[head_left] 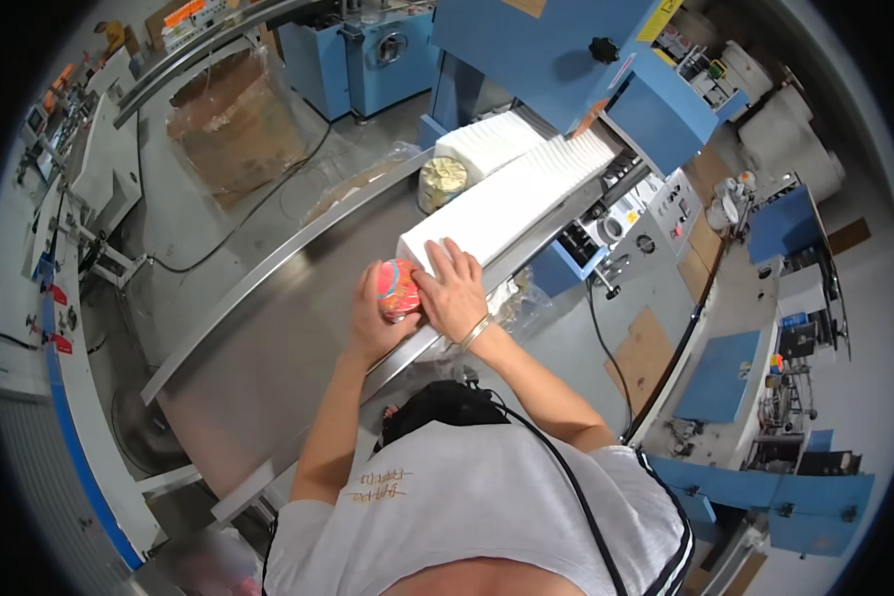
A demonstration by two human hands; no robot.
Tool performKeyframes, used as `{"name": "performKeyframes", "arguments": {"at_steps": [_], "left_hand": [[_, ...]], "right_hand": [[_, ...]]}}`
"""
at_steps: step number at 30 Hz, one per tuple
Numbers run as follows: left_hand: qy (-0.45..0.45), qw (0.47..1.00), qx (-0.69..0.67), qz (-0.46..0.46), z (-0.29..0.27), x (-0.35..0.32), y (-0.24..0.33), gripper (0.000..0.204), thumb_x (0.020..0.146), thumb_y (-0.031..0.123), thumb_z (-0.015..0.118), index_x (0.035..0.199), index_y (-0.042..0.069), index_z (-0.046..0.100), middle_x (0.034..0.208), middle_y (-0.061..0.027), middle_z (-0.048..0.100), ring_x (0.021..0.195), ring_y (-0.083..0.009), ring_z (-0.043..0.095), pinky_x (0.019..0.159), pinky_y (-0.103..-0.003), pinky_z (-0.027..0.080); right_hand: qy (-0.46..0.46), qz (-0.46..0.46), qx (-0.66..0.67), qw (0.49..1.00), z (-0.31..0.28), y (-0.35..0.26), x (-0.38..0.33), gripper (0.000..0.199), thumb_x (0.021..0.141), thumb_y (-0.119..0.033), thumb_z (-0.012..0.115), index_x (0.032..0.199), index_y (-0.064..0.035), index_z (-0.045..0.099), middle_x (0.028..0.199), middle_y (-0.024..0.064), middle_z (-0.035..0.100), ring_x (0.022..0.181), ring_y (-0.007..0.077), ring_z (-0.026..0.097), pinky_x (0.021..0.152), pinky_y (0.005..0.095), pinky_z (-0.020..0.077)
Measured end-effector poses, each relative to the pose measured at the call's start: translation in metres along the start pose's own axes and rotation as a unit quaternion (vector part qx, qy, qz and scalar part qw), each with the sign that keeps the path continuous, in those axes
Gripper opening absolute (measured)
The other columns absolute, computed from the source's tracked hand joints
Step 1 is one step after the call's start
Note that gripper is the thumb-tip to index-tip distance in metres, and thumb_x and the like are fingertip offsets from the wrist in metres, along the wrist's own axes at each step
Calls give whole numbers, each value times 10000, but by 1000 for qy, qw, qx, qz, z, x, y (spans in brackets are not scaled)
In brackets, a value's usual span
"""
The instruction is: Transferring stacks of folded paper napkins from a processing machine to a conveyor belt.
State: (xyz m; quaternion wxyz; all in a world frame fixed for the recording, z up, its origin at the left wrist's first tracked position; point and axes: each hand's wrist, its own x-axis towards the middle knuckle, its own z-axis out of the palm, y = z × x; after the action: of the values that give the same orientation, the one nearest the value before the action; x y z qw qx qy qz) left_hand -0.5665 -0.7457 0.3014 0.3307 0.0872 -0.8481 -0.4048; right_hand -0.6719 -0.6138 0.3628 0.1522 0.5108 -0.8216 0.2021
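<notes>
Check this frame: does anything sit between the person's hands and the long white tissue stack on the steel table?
Nothing visible does. The right hand already rests on the near end of the white tissue stack. The left hand holds a pink-orange printed pack right against that end.

A single head-worn fisheye looks steeply down (edges bend, probably distorting distance) onto the nearby steel table (pixel 268 328).

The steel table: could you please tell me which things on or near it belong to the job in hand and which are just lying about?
In hand:
- pink packet, held by left hand
- right hand, touching the packet and the stack end
- white tissue stack
- steel table

Lying about:
- gold-patterned roll
- bagged cardboard box
- white rolls
</notes>
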Motion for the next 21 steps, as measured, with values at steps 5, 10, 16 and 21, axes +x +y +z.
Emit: {"name": "performKeyframes", "arguments": {"at_steps": [5, 10, 16, 21], "left_hand": [[-24, 999, 39, -5, -5, 2, -3, 904, 578, 200, 815, 1342, 44, 358, 1252, -172, 474, 1127, -364, 461, 953, -419, 394], [-24, 992, 98, -70, -15, -15, 6, 934, 566, 314, 831, 1339, 58, 371, 1210, -189, 512, 1086, -378, 507, 931, -426, 422], [-7, 993, 111, -31, -9, -18, 8, 924, 584, 372, 819, 1332, 51, 382, 1130, -225, 549, 1011, -396, 547, 886, -426, 454], [5, 992, 122, -35, -9, -17, 8, 909, 590, 383, 814, 1330, 70, 388, 1107, -225, 560, 972, -400, 566, 856, -434, 472]], "right_hand": [[-12, -31, 25, 999, 1, 16, -7, 337, 744, -151, 605, 1077, -103, 620, 1314, 163, 437, 1244, 364, 363, 992, 476, 305], [-13, -46, 43, 998, 14, 13, -15, 386, 738, -163, 603, 1124, -155, 597, 1346, 138, 406, 1274, 348, 328, 1009, 485, 293], [-22, -77, 18, 997, 15, 24, -26, 496, 695, -205, 650, 1177, -158, 541, 1368, 152, 369, 1279, 373, 306, 1016, 518, 269], [-31, -90, 25, 995, 7, 23, -20, 460, 725, -200, 619, 1176, -155, 539, 1356, 160, 390, 1279, 362, 326, 993, 522, 282]]}}
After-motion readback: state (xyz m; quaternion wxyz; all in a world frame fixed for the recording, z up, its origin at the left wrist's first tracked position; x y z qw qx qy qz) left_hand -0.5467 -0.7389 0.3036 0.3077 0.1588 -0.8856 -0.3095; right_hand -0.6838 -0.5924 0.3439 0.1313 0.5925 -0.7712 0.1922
